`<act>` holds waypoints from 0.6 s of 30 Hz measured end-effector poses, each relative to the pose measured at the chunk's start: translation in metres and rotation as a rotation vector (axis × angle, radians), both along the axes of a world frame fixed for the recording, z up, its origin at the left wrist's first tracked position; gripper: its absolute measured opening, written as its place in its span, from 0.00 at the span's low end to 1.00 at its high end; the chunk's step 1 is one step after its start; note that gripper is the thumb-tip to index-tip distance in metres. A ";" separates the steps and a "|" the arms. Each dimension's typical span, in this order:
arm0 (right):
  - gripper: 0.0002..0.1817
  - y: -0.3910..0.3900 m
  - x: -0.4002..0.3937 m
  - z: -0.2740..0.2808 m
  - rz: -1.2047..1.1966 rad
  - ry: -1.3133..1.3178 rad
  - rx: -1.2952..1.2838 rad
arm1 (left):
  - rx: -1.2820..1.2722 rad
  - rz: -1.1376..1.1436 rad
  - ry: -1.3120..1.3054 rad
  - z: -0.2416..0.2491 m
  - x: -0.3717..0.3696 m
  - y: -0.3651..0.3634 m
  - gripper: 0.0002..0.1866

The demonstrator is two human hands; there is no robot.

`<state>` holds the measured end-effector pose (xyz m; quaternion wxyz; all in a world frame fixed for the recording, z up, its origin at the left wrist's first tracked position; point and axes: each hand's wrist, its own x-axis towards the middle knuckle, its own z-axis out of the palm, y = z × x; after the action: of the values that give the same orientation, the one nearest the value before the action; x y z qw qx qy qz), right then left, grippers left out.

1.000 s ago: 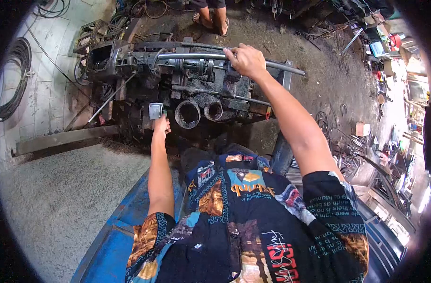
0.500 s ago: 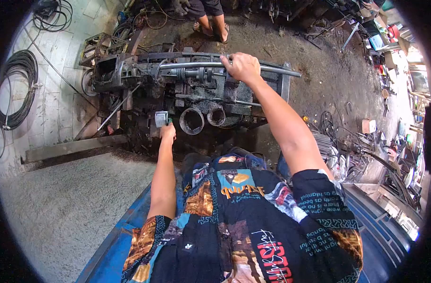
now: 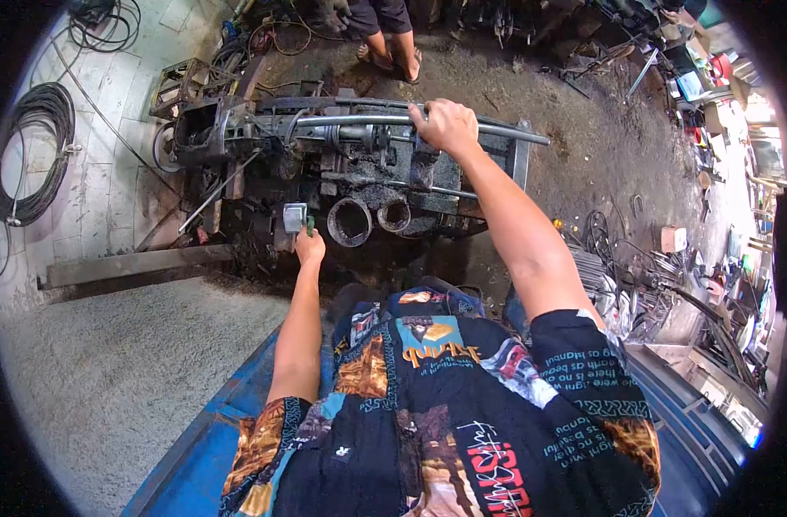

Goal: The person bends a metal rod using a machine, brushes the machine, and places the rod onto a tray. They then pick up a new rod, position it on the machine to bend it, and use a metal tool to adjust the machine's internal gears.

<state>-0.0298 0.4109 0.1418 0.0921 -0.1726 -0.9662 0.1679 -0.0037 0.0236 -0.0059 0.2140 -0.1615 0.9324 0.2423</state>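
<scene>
The right hand [image 3: 448,127] rests with its fingers curled over a long metal bar [image 3: 368,120], which runs left to right along the far side of a dark, grimy machine [image 3: 363,172]. The left hand [image 3: 310,248] is closed around a green handle [image 3: 310,226] at the machine's near left, just beside a grey block [image 3: 294,217]. Two round metal openings [image 3: 351,242], one larger than the other, sit side by side just right of that handle, between it and the bar's right end. Little has just changed: both hands keep their places, and the bar lies across the machine much as it did a moment ago. More shows of a person's legs [image 3: 402,53] at the far side than a second earlier. To judge by this, the work is at a steady hold, one hand on the bar and the other on the handle; whether either is being pushed or pulled, I cannot tell. At the left, a coil of black cable [image 3: 59,116] hangs on the pale wall [image 3: 100,164], well apart from both hands.
</scene>
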 end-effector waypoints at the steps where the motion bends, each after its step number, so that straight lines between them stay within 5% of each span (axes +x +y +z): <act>1: 0.32 0.000 -0.001 0.000 0.007 0.002 -0.002 | -0.002 0.007 0.002 0.005 0.002 0.002 0.19; 18: 0.34 0.001 0.001 0.008 -0.027 -0.159 -0.026 | 0.017 -0.036 0.151 -0.009 0.017 -0.007 0.20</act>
<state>-0.0284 0.4118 0.1499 0.0150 -0.1997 -0.9657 0.1651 0.0132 0.0163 -0.0152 0.1489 -0.1240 0.9465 0.2580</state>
